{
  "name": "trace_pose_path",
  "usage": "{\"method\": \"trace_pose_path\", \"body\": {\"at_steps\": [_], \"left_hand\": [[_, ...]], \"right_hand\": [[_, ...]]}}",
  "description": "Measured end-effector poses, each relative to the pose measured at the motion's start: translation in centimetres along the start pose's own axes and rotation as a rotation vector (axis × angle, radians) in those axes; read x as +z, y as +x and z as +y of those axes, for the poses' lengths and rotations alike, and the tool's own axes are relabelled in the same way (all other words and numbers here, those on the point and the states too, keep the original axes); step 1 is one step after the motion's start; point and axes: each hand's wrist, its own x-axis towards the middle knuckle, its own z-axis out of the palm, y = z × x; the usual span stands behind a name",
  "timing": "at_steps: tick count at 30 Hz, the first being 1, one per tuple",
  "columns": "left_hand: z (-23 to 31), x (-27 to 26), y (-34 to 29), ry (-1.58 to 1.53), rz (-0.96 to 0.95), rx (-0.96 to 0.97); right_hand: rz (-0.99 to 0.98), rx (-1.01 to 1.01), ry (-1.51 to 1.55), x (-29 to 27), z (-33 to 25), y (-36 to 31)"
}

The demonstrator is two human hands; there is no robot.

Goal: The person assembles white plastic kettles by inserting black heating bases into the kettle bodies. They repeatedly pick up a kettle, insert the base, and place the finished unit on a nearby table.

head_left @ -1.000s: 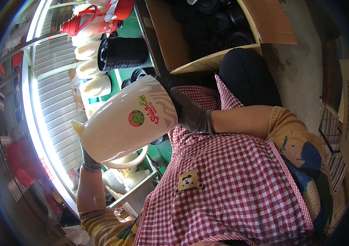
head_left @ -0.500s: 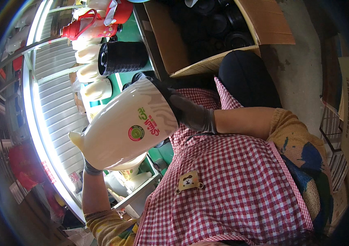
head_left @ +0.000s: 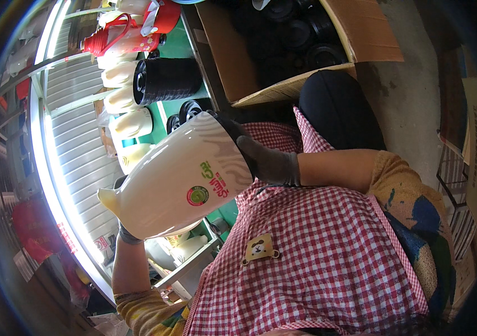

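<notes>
A glossy white thermos jug (head_left: 165,173) with a pale yellow spout lies tilted on its side between my hands, its spout end to the left. Grey wavy lines and a green and red print mark its wall near the dark base end. My right hand (head_left: 275,161), in a dark grey glove, is closed round that base end, with part of its fingers hidden by the jug. At the spout end my left hand (head_left: 130,234), gloved too, supports the jug from behind and below; most of its fingers are hidden.
An open cardboard box (head_left: 291,84) of black round parts stands ahead. On the green bench are a black ribbed stack (head_left: 171,81), several white jug bodies (head_left: 133,124) and a red-topped flask (head_left: 118,42). A bright light tube (head_left: 62,168) runs along the left.
The jug has shifted slightly to the right and turned a little, its print moving right and down. Both hands stay on it.
</notes>
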Motion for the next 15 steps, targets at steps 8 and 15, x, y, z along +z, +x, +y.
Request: {"method": "trace_pose_path", "body": {"at_steps": [8,15], "left_hand": [[0.1,0.5,1.3,0.024,-0.019,0.021],[-0.5,1.1,2.5,-0.099,0.021,-0.018]], "right_hand": [[-0.079,-0.570,-0.791,-1.3,0.5,-0.5],[-0.107,-0.642,-0.655,0.0,-1.3,-0.4]]}}
